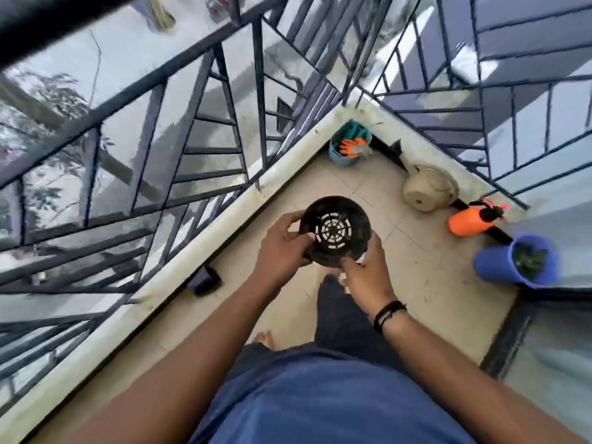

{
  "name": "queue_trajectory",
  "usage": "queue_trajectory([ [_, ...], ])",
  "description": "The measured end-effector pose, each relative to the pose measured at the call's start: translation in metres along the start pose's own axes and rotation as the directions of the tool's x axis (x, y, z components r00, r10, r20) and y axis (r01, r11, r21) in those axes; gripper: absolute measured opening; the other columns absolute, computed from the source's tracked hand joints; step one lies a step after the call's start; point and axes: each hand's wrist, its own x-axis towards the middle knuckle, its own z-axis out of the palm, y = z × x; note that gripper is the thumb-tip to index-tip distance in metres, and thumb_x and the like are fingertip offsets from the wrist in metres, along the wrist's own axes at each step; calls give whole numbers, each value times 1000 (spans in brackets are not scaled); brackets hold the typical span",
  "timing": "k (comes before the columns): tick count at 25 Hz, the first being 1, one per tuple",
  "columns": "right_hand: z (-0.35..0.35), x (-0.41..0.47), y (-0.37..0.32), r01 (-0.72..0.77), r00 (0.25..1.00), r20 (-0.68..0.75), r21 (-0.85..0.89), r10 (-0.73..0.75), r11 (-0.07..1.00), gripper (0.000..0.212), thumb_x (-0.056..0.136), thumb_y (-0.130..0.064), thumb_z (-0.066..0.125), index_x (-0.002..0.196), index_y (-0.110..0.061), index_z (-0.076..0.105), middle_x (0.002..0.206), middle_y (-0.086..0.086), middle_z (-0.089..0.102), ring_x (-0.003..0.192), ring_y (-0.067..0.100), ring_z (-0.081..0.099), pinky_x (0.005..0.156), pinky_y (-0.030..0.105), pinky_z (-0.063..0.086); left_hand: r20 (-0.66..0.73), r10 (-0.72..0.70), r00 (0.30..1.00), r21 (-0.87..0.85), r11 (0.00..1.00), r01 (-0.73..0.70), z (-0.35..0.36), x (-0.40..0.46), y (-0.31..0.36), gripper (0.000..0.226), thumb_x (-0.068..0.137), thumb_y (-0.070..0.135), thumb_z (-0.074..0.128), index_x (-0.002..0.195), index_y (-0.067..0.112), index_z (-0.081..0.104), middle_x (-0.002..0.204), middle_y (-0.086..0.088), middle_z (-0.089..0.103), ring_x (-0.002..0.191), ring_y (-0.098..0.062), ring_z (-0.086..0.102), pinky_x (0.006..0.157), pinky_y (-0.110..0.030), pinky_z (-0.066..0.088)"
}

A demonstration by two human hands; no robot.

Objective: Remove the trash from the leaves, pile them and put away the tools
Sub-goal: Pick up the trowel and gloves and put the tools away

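A black plastic plant pot (pixel 334 230) is held upright above the balcony floor, its slotted bottom visible from above. My left hand (pixel 282 248) grips its left rim, thumb over the edge. My right hand (pixel 368 274) holds the near right side, fingers curled round the wall. In the far corner stands a teal bucket (pixel 347 147) with orange gloves and garden tools inside. A blue pot (pixel 515 261) with green leaves in it leans at the right.
A beige pot (pixel 429 189) lies tipped against the right ledge, beside an orange spray bottle (pixel 471 219). A small dark cup (pixel 205 278) lies by the left ledge. Dark metal railings (pixel 224 123) enclose the tiled balcony (pixel 426 283) on both sides. My legs stand below.
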Motion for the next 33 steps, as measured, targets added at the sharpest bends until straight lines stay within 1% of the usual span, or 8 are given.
queue_trajectory([
  [2,9,74,-2,-113,993,-25,55,114,992,53,79,-25,59,121,-44,33,126,-1,56,110,22,61,93,52,55,-27,-34,999,78,996,36,16,72,6,43,89,2,55,118,32,61,93,-8,77,85,-26,76,76,-46,63],
  [7,75,275,30,-280,955,-80,87,287,956,50,86,-4,54,130,-21,37,123,8,63,108,30,63,93,43,54,-310,-157,938,137,969,208,46,271,-35,41,86,-8,54,85,34,58,76,-3,72,73,-30,74,66,-51,63],
  [14,194,555,185,-318,947,9,-141,322,937,55,87,2,53,138,-15,41,130,12,61,116,32,59,95,38,51,-462,-430,775,-66,889,454,67,570,-188,28,85,-5,59,100,19,63,82,-9,72,80,-32,75,70,-51,64],
  [18,251,645,249,-357,934,-30,-155,357,921,53,88,-1,56,136,-13,39,128,15,61,113,33,61,87,37,49,-466,-420,779,-37,888,458,69,674,-266,22,82,-6,62,99,7,67,94,-14,72,87,-31,74,72,-49,64],
  [22,305,696,281,-294,953,18,-194,303,936,63,88,-3,60,145,-19,39,138,11,57,124,30,56,101,39,49,-532,-408,742,-118,903,413,53,725,-322,23,81,-8,59,95,6,69,88,-10,72,80,-27,75,68,-44,64],
  [27,320,713,289,-331,930,96,-200,355,922,71,90,-2,55,153,-22,30,142,12,52,127,31,54,104,43,49,-456,-422,784,-181,906,383,36,725,-335,21,80,5,62,81,25,69,87,-10,76,78,-29,76,71,-46,64],
  [30,315,708,285,-410,892,119,-192,436,892,81,92,-4,56,159,-22,14,146,16,46,126,35,54,105,47,48,-397,-475,785,-227,880,417,31,711,-328,21,90,5,63,108,13,68,97,-11,70,81,-30,75,74,-44,64],
  [33,297,678,278,-324,909,124,-385,397,864,67,93,-9,56,152,-10,25,138,16,51,121,30,55,100,32,45,-345,-525,778,-238,851,468,28,675,-323,22,97,4,57,119,7,60,97,-11,65,79,-24,69,77,-42,63],
])
